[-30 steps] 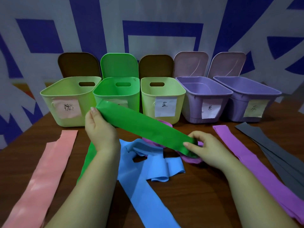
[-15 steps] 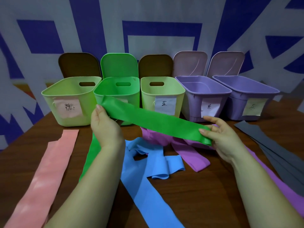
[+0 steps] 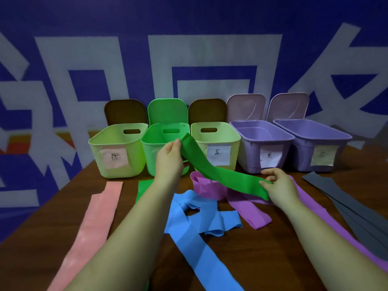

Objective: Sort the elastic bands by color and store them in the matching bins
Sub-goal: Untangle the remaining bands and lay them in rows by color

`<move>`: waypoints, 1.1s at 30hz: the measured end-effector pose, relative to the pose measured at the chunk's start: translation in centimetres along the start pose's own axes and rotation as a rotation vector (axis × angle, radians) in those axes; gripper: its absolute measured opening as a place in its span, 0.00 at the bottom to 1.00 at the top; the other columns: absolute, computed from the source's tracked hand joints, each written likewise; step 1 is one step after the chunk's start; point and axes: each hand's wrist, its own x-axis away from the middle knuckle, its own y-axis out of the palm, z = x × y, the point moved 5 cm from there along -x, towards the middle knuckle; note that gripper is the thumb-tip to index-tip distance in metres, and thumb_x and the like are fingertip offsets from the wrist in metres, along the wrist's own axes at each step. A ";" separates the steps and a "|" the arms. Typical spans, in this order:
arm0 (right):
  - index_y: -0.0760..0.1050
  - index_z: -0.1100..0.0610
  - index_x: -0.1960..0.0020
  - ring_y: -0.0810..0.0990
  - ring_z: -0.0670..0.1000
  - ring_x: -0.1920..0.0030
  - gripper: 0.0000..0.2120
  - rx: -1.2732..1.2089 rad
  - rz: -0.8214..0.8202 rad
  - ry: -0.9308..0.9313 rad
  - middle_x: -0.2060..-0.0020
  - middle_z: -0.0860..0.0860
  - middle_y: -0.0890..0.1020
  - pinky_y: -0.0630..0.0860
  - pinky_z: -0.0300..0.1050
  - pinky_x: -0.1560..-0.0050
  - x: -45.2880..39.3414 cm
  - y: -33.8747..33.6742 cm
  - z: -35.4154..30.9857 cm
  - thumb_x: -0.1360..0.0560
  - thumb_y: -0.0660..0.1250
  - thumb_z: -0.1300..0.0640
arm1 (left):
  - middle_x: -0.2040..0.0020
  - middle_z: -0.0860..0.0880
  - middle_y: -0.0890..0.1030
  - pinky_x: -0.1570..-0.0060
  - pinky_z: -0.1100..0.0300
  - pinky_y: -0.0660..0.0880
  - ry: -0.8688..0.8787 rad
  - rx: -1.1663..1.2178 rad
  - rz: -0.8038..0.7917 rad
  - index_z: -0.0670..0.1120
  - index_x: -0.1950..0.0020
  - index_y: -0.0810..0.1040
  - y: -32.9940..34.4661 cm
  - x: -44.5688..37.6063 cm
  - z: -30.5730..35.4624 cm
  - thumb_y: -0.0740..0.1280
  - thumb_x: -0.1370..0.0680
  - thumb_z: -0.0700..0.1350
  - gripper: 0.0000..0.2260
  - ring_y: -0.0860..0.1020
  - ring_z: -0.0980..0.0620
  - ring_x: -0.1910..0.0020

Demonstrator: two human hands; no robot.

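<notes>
my L hand (image 3: 169, 159) pinches green band (image 3: 212, 169) at green bin (image 3: 165, 152) rim, R hand (image 3: 278, 186) grips its other end | blue band (image 3: 193, 232), purple band (image 3: 247, 208) heaped below; pink band (image 3: 92, 223) L, grey bands (image 3: 344, 198) R on table (image 3: 273, 259) | bin insides I see look bare

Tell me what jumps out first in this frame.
A green band stretches between both hands at centre: the left hand lifts one end at the green bin, the right hand pinches the other end low. Behind stand five open bins in a row; pink, blue, purple and grey bands lie on the table.
</notes>
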 end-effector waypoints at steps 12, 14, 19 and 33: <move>0.78 0.62 0.53 0.77 0.51 0.63 0.01 -0.279 -0.415 0.068 0.61 0.58 0.81 0.77 0.38 0.62 2.5 0.1 -5.4 0.25 0.67 0.65 | 0.55 0.43 0.78 0.68 0.63 0.79 -0.132 -0.036 0.102 0.40 0.40 0.73 -10.3 -1.8 1.8 0.58 0.18 0.43 0.11 0.81 0.51 0.64; 0.78 0.61 0.54 0.75 0.48 0.67 0.01 -0.296 -0.573 0.097 0.65 0.55 0.79 0.76 0.36 0.67 3.6 1.2 -6.7 0.25 0.67 0.65 | 0.61 0.44 0.77 0.71 0.65 0.78 -0.183 0.030 0.112 0.40 0.44 0.74 -13.1 -1.5 1.4 0.60 0.19 0.45 0.09 0.79 0.56 0.74; 0.76 0.60 0.54 0.78 0.48 0.66 0.02 -0.140 -1.099 0.159 0.69 0.53 0.79 0.76 0.40 0.61 8.3 4.7 -10.7 0.23 0.64 0.63 | 0.70 0.46 0.74 0.79 0.68 0.72 -0.157 -0.079 0.151 0.40 0.55 0.74 -18.2 -0.7 2.7 0.63 0.20 0.44 0.08 0.73 0.60 0.81; 0.71 0.56 0.60 0.82 0.46 0.69 0.08 -0.008 -1.396 0.149 0.73 0.49 0.76 0.75 0.35 0.70 21.5 13.6 -16.3 0.24 0.66 0.63 | 0.66 0.51 0.74 0.78 0.70 0.67 -0.065 -0.447 0.231 0.42 0.48 0.77 -20.7 -0.2 7.9 0.65 0.23 0.52 0.14 0.69 0.59 0.72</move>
